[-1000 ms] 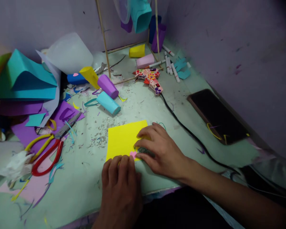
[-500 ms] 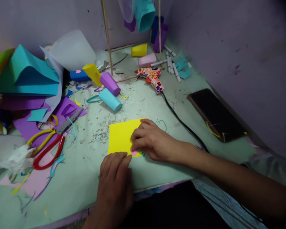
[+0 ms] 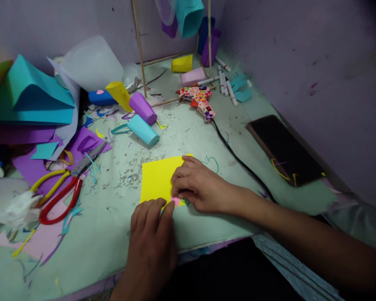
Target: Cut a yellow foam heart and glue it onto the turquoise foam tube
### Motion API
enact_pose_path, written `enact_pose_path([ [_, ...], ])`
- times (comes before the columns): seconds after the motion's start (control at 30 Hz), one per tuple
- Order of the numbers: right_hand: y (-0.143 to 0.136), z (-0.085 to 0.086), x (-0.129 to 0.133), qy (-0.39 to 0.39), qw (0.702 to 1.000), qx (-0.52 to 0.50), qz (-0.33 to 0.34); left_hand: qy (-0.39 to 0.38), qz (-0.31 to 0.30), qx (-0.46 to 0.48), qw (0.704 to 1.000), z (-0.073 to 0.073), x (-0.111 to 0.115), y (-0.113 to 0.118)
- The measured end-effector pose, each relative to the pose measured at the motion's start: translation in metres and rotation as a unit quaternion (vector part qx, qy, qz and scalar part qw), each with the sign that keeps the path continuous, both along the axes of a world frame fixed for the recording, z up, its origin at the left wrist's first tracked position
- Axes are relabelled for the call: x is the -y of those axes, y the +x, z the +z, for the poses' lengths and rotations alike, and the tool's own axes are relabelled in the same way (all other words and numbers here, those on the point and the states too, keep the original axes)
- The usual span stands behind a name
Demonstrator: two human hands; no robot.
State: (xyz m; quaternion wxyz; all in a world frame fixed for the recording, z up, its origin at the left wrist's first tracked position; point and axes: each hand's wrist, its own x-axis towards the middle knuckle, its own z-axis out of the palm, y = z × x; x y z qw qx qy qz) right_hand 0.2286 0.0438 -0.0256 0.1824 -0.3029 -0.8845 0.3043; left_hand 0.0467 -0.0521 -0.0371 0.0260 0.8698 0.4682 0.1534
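Observation:
A sheet of yellow paper lies flat on the table in front of me. A small pink paper piece rests on its near edge, partly under my fingers. My right hand is closed over the sheet's right side, its curled fingertips and thumb on the pink piece. At the near edge, my left hand has bent fingers on the yellow paper, with the thumb beside the pink piece. The yellow edge between that thumb and forefinger looks slightly raised. What lies under both palms is hidden.
Scissors lie left among paper scraps. Behind the sheet are small paper cups, including a light blue one, and a floral-covered glue gun with a black cord. A phone lies right, markers farther back. Thin sticks stand at the rear.
My left thumb has shifted slightly up and away from the forefinger, beside the pink piece. My right hand stays almost in place. The view has tilted a little.

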Motion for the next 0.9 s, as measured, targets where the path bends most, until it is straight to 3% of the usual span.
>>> enact_pose_path([
  [0.6,0.004,-0.005,0.001,-0.006,0.999,-0.043,-0.012,0.005,0.005,0.011,1.000,0.004,0.000,0.002],
  [0.8,0.005,-0.002,0.002,-0.023,0.998,-0.050,-0.021,-0.023,0.059,0.107,0.992,0.007,0.001,0.007],
  [0.9,0.006,0.005,0.009,-0.028,0.990,-0.110,-0.081,-0.043,0.117,0.195,0.973,0.011,0.001,0.008],
])
